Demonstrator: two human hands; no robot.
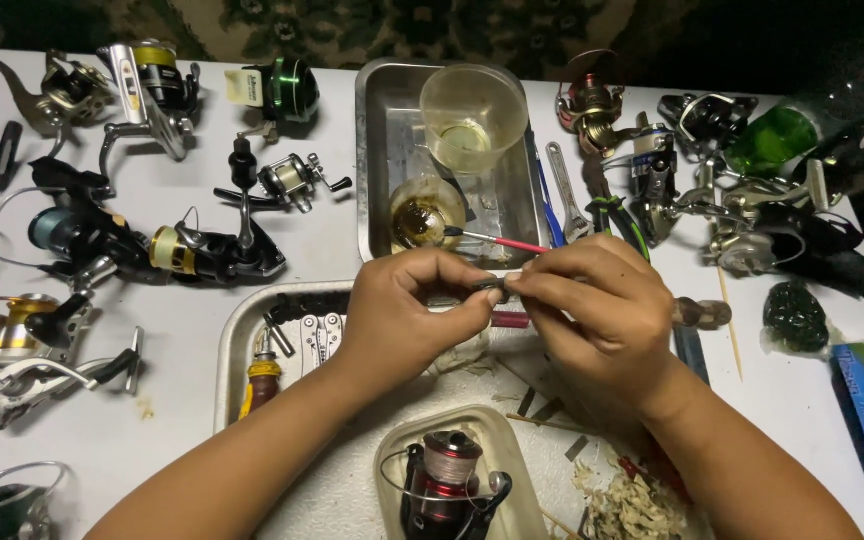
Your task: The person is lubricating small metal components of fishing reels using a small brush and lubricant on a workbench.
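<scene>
Pinched between the fingertips of both hands, a small dark part (493,287) is held above the tray (237,340). The left hand (402,315) is closed on its left end, the right hand (597,305) on its right end. A red brush (502,242) lies just behind, resting in a cup (422,215). A red reel (449,480) sits nearer the body on the tabletop (152,420).

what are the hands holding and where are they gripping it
Both hands pinch one small dark part: the left hand by its left end, the right hand by its right end, with the fingertips. What the part is cannot be told.
</scene>
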